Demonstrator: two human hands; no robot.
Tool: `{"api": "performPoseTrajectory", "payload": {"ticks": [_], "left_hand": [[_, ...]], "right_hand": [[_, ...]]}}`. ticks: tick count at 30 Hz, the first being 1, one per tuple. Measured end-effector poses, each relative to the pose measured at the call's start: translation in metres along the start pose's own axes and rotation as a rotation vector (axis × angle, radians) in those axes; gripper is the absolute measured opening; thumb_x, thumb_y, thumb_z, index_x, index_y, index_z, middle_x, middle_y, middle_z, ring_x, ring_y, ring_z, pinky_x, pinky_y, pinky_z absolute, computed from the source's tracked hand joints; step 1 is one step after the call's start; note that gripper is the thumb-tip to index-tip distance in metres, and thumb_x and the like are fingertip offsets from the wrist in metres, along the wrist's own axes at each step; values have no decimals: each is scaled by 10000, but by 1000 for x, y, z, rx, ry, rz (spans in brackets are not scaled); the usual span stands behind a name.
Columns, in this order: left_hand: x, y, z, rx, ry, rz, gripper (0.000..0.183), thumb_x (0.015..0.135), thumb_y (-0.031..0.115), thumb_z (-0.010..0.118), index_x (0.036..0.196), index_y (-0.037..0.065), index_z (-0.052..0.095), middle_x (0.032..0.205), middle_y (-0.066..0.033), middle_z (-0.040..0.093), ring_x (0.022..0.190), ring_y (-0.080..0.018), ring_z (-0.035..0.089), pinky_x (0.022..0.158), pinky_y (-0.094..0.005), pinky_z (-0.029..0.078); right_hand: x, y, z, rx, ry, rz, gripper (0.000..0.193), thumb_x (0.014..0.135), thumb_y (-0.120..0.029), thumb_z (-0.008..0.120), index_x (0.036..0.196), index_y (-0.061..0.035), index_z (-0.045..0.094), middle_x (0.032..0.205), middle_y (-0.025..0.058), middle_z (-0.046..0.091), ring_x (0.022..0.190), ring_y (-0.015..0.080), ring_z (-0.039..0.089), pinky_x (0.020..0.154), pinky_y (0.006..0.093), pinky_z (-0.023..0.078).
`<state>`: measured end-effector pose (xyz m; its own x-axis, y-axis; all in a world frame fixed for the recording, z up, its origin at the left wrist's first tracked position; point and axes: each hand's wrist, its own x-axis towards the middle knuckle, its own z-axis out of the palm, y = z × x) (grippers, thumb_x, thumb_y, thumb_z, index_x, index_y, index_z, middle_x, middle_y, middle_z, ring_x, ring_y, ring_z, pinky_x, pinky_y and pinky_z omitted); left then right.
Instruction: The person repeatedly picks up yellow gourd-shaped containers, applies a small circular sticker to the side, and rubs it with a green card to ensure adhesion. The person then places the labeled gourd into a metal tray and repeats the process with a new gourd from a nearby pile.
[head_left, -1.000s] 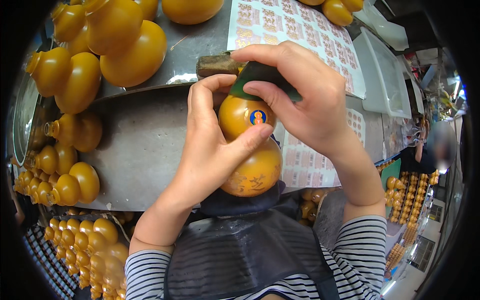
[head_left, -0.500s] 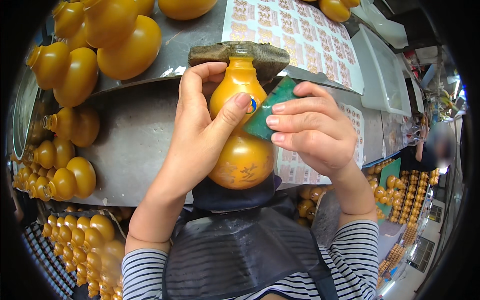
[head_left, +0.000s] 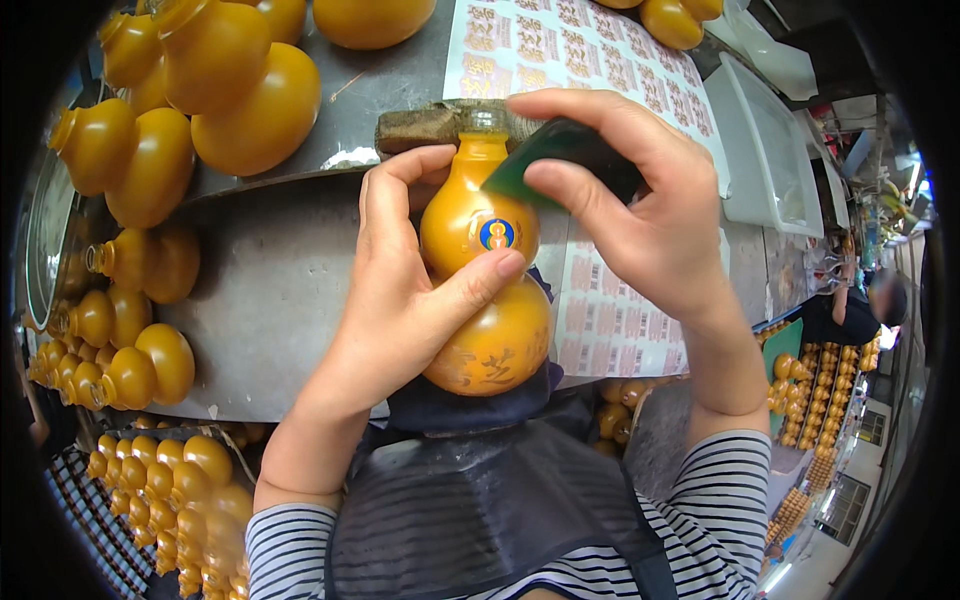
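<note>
A gourd-shaped orange-yellow bottle [head_left: 487, 335] lies in front of me, its clear glass neck on a wooden block [head_left: 420, 130] and its base against a dark pad [head_left: 470, 405]. My left hand [head_left: 415, 260] is wrapped round its waist, thumb on top. A round blue, red and yellow emblem [head_left: 497, 235] shows on the upper bulb; brown characters mark the lower one. Between the thumb and fingers of my right hand [head_left: 640, 180] is a flat green scraper [head_left: 560, 165], tilted, with one corner at the upper bulb near the neck.
More orange gourd bottles [head_left: 255, 110] stand on the grey table at the left. Printed decal sheets [head_left: 590, 60] lie at the back and right [head_left: 620, 320]. A white plastic tray [head_left: 765, 150] is at the far right. Racked bottles [head_left: 815, 400] and a person [head_left: 850, 315] are beyond.
My right hand has lifted and turned, bringing the scraper from the bottle's waist up toward its neck. The emblem is now uncovered, and my left thumb sits lower.
</note>
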<state>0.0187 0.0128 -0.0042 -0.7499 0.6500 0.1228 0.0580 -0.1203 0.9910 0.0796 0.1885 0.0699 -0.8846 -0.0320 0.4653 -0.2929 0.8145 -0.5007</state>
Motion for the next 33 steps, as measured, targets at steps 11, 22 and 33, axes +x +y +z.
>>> {"api": "performPoseTrajectory", "payload": {"ticks": [11, 22, 33], "left_hand": [[2, 9, -6, -294, -72, -111, 550, 1007, 440, 413, 1333, -3, 392, 1261, -117, 481, 1185, -193, 478, 994, -333, 422], [4, 14, 0, -108, 87, -96, 587, 933, 431, 613, 1216, -48, 426, 1184, -169, 467, 1114, -216, 485, 990, -335, 399], [-10, 7, -9, -210, -94, -16, 372, 985, 223, 520, 1314, 62, 452, 1195, -51, 506, 996, -125, 504, 913, -278, 432]], "right_hand": [[5, -14, 8, -305, 36, -444, 312, 640, -57, 731, 951, -78, 709, 807, 42, 657, 698, 205, 604, 634, 324, 491], [-14, -11, 27, 177, 253, 289, 169, 833, -67, 695, 988, -21, 646, 845, 116, 679, 766, 190, 670, 698, 287, 518], [-23, -18, -21, 334, 334, 273, 258, 861, -299, 681, 912, -51, 630, 740, 82, 637, 654, 177, 612, 615, 312, 484]]}}
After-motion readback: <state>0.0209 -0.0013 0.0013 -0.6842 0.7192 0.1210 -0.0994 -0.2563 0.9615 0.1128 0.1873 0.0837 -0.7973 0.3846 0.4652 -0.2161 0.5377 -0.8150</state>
